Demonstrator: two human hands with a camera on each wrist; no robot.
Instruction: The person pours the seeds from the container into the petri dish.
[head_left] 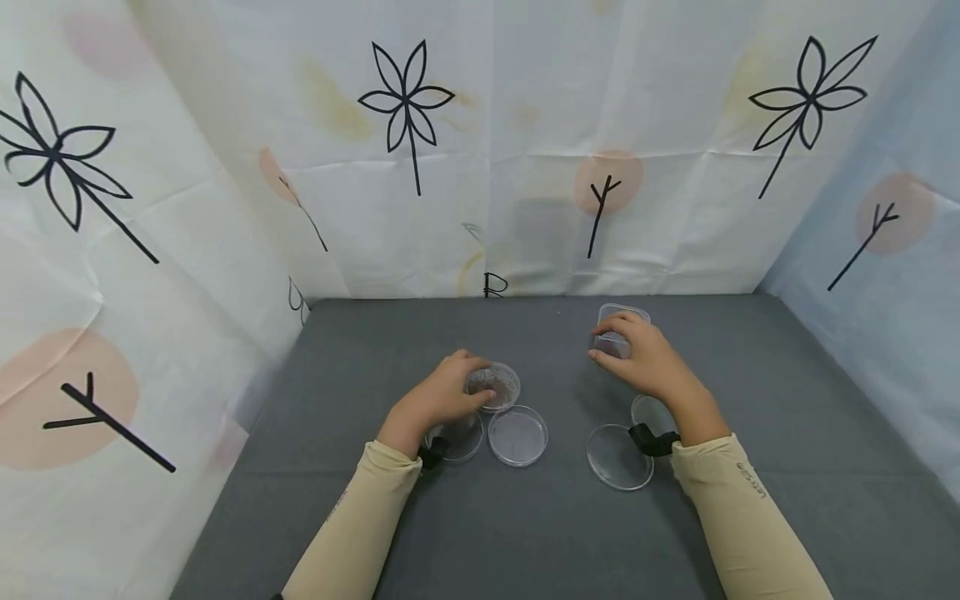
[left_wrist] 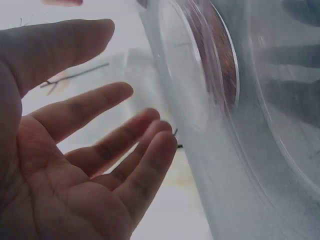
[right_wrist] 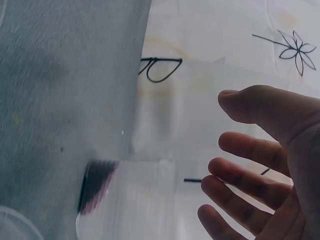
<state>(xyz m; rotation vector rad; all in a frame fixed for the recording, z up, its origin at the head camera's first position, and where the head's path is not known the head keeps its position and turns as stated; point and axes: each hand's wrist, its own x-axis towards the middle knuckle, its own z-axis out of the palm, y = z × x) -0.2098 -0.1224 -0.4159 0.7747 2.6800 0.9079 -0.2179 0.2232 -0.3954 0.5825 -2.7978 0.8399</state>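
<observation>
In the head view, my left hand [head_left: 442, 396] hovers by a clear round dish [head_left: 504, 385] with grey-brown bits in it. The left wrist view shows this dish [left_wrist: 222, 55] side-on, its contents reddish brown, apart from my loosely spread fingers. Two more clear round dishes or lids lie close by, one in front [head_left: 517, 436] and another partly under my left wrist [head_left: 463, 443]. My right hand [head_left: 645, 358] is above a clear rectangular box [head_left: 628, 312] and partly hides it. In the right wrist view, a gap separates the relaxed fingers from the box [right_wrist: 142, 200], which has something dark reddish at one end.
Near my right wrist lie two clear round pieces, one in front [head_left: 619, 458] and one partly covered by the dark wrist strap [head_left: 651, 412]. Grey cloth covers the table [head_left: 540, 533]. Printed fabric [head_left: 525, 108] stands along the back and both sides.
</observation>
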